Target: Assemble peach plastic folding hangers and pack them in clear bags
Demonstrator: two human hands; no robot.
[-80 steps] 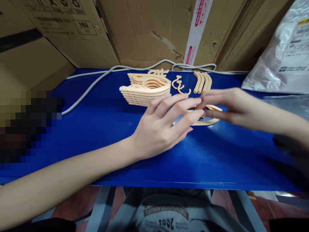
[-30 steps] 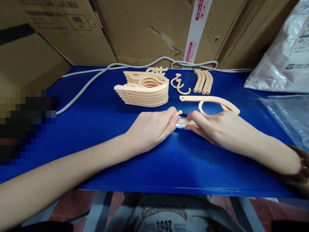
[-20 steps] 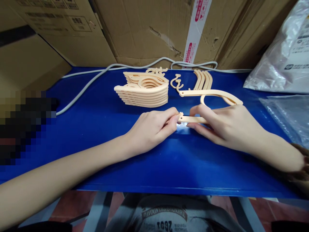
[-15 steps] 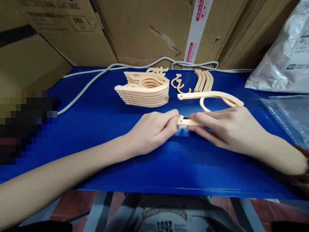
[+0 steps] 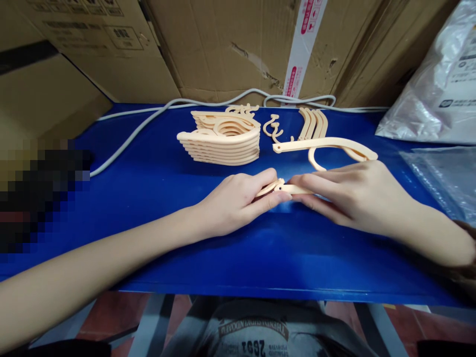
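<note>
My left hand (image 5: pixel 238 201) pinches a cream plastic hook piece (image 5: pixel 268 188) between thumb and fingers. From the right, my right hand (image 5: pixel 345 196) grips a cream plastic arm (image 5: pixel 297 189), whose holed end meets the hook piece between my hands. Just behind my right hand lies a longer curved cream arm (image 5: pixel 316 145) with another curved part beneath it. A stack of folded cream plastic hangers (image 5: pixel 226 146) sits behind my left hand. Loose hooks (image 5: pixel 273 128) and several short curved arms (image 5: pixel 313 124) lie at the back.
The blue table (image 5: pixel 167 267) has a white cable (image 5: pixel 137 129) running along its back. Cardboard boxes (image 5: pixel 223 54) stand behind. At the right are a white plastic bag (image 5: pixel 424 94) and clear plastic film (image 5: pixel 446 173). A pixelated dark area covers the left side.
My left thumb has stretched right, under the joint, and more of the hook piece shows between my left fingers. My right hand has barely moved and keeps its grip.
</note>
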